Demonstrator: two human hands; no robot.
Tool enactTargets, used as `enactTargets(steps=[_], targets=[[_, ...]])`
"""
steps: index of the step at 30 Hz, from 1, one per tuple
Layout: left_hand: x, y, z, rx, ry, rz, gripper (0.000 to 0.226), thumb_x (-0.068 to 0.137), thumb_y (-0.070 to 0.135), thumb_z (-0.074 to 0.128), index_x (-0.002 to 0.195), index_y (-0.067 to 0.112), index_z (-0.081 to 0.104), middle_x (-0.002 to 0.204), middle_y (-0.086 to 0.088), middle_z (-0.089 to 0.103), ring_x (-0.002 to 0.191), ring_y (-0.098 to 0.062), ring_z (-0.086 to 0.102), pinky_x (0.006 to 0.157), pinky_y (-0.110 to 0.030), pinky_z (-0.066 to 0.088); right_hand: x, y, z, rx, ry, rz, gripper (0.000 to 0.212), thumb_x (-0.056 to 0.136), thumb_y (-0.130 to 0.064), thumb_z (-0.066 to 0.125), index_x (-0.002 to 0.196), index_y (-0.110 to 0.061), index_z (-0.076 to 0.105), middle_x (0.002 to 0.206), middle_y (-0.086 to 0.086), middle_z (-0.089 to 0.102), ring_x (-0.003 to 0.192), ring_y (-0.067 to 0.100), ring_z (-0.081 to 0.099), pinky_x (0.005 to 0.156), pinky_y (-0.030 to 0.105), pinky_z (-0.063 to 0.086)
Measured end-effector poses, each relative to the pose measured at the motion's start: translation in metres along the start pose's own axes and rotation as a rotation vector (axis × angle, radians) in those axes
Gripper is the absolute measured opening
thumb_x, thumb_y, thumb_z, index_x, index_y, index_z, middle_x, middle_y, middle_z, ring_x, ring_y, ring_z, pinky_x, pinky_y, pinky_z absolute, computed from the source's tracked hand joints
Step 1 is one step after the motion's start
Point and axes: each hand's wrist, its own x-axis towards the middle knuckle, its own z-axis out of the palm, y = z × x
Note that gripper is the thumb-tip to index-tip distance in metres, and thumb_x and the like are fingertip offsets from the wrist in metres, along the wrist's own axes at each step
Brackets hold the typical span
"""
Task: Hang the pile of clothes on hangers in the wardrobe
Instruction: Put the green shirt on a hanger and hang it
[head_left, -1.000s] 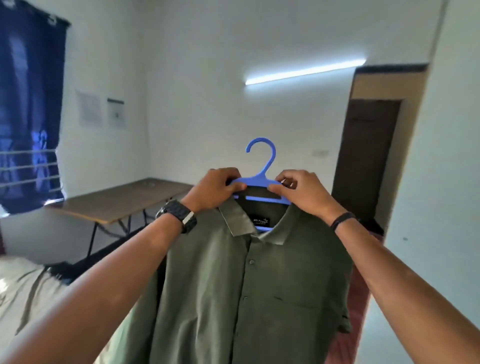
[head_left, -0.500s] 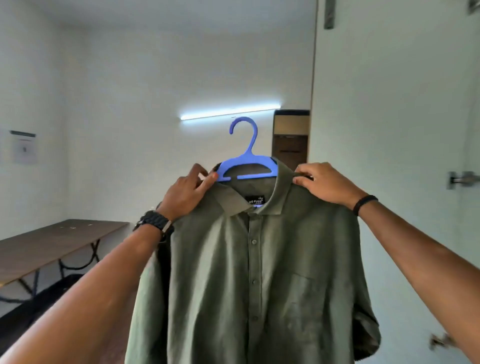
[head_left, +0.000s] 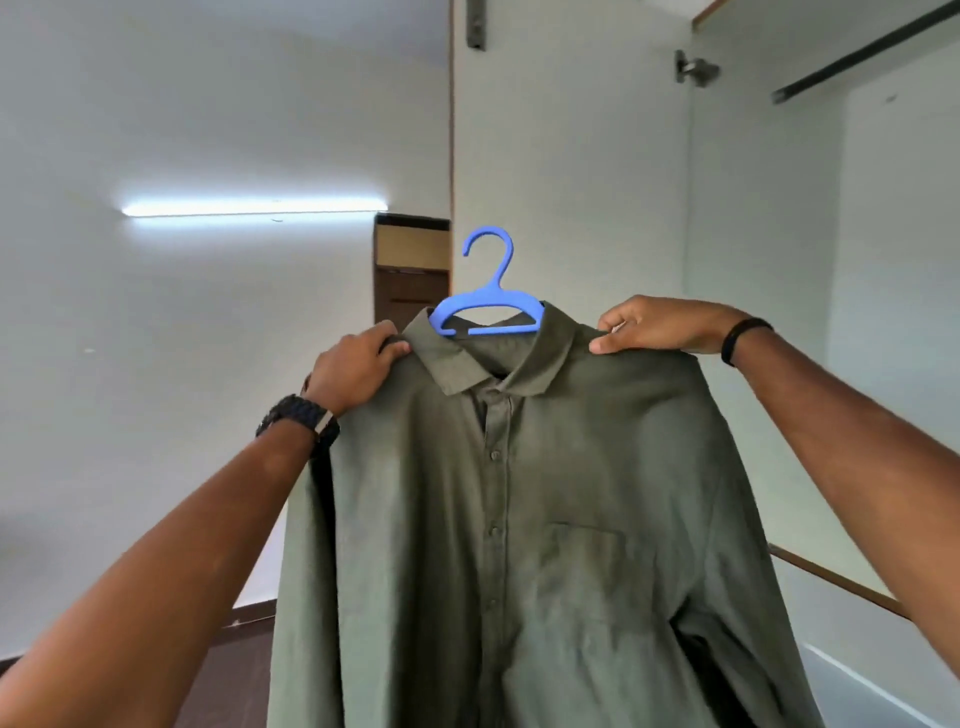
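Shirt: olive green shirt (head_left: 519, 519) hung on a blue hanger (head_left: 488, 306), held up in mid-air at the centre of the view, front facing the camera, buttoned, collar folded down, one chest pocket on the right of the picture.
Hanger: hook upright and free above the collar, touching nothing; its shoulders lay inside the shirt, with only the neck bar and hook showing.
Left hand: left hand (head_left: 353, 369) gripped the shirt's shoulder just beside the collar, fingers (head_left: 382, 340) curled over the top edge of the cloth; a dark watch (head_left: 298, 418) sat on that wrist.
Right hand: right hand (head_left: 660, 325) pinched the opposite shoulder seam, thumb and fingers closed together on the fabric; a thin black band (head_left: 743, 340) circled the wrist.
Wardrobe: open wardrobe (head_left: 769, 260) stood behind and to the right of the shirt, pale inside, with a dark rail (head_left: 862, 54) running high at the upper right, well above the hook.
Wardrobe door: white door (head_left: 566, 156) stood open behind the hanger, with a metal hinge (head_left: 693, 67) near its top.
Room: lit tube light (head_left: 254, 205) on the far wall at left; a brown doorway (head_left: 410, 270) beside it, just left of the hook.
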Motion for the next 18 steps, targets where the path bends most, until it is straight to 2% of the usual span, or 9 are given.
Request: enactTargets(steps=[2, 6, 9, 12, 14, 16, 18], targets=[[0.016, 0.013, 0.02, -0.002, -0.007, 0.047, 0.029, 0.099, 0.043, 0.038, 0.101, 0.018, 0.051, 0.109, -0.013, 0.063, 0.102, -0.036, 0.057, 0.072, -0.04, 0.037, -0.017, 0.02, -0.012, 0.033, -0.043, 0.087, 0.017, 0.087, -0.022, 0.07, 0.089, -0.006, 0.068, 0.086, 0.008, 0.07, 0.075, 0.018, 0.064, 0.069, 0.028, 0.051], [0.048, 0.047, 0.059, -0.104, 0.013, 0.101, 0.03, 0.098, 0.047, 0.039, 0.099, 0.019, 0.05, 0.11, -0.018, 0.063, 0.103, -0.04, 0.057, 0.075, -0.043, 0.04, -0.048, 0.068, -0.04, 0.039, 0.115, 0.249, 0.028, 0.083, -0.018, 0.073, 0.103, 0.001, 0.066, 0.099, 0.016, 0.071, 0.085, 0.024, 0.067, 0.083, 0.041, 0.055], [0.067, 0.086, 0.09, -0.165, 0.015, 0.168, 0.031, 0.098, 0.047, 0.039, 0.1, 0.019, 0.051, 0.11, -0.02, 0.062, 0.103, -0.041, 0.057, 0.075, -0.043, 0.04, -0.083, 0.1, -0.054, 0.268, 0.156, 0.32, 0.027, 0.087, -0.011, 0.066, 0.112, -0.001, 0.064, 0.111, 0.013, 0.07, 0.097, 0.023, 0.068, 0.09, 0.034, 0.055], [0.079, 0.138, 0.123, -0.21, 0.001, 0.224, 0.032, 0.099, 0.045, 0.037, 0.104, 0.017, 0.051, 0.109, -0.022, 0.062, 0.101, -0.043, 0.056, 0.075, -0.043, 0.04, -0.125, 0.132, -0.069, 0.475, 0.216, 0.407, 0.03, 0.089, -0.003, 0.06, 0.118, 0.0, 0.06, 0.115, 0.011, 0.069, 0.098, 0.02, 0.068, 0.086, 0.029, 0.056], [0.086, 0.174, 0.146, -0.236, -0.016, 0.255, 0.032, 0.099, 0.045, 0.036, 0.105, 0.017, 0.05, 0.108, -0.022, 0.062, 0.101, -0.042, 0.057, 0.076, -0.042, 0.038, -0.155, 0.155, -0.083, 0.48, 0.21, 0.491, 0.035, 0.086, -0.006, 0.063, 0.121, -0.001, 0.059, 0.119, 0.011, 0.067, 0.105, 0.022, 0.067, 0.09, 0.032, 0.054], [0.096, 0.216, 0.17, -0.279, -0.019, 0.309, 0.033, 0.1, 0.045, 0.034, 0.105, 0.016, 0.049, 0.107, -0.022, 0.062, 0.1, -0.041, 0.057, 0.076, -0.043, 0.039, -0.186, 0.179, -0.1, 0.442, 0.224, 0.558, 0.048, 0.077, -0.018, 0.072, 0.121, -0.001, 0.06, 0.121, 0.012, 0.066, 0.109, 0.025, 0.065, 0.092, 0.035, 0.053], [0.104, 0.255, 0.192, -0.34, -0.016, 0.355, 0.033, 0.101, 0.042, 0.034, 0.104, 0.013, 0.048, 0.104, -0.022, 0.062, 0.099, -0.041, 0.056, 0.076, -0.044, 0.04, -0.207, 0.196, -0.116, 0.44, 0.316, 0.561, 0.053, 0.074, -0.027, 0.073, 0.12, -0.003, 0.061, 0.119, 0.011, 0.068, 0.107, 0.024, 0.066, 0.09, 0.033, 0.055]])
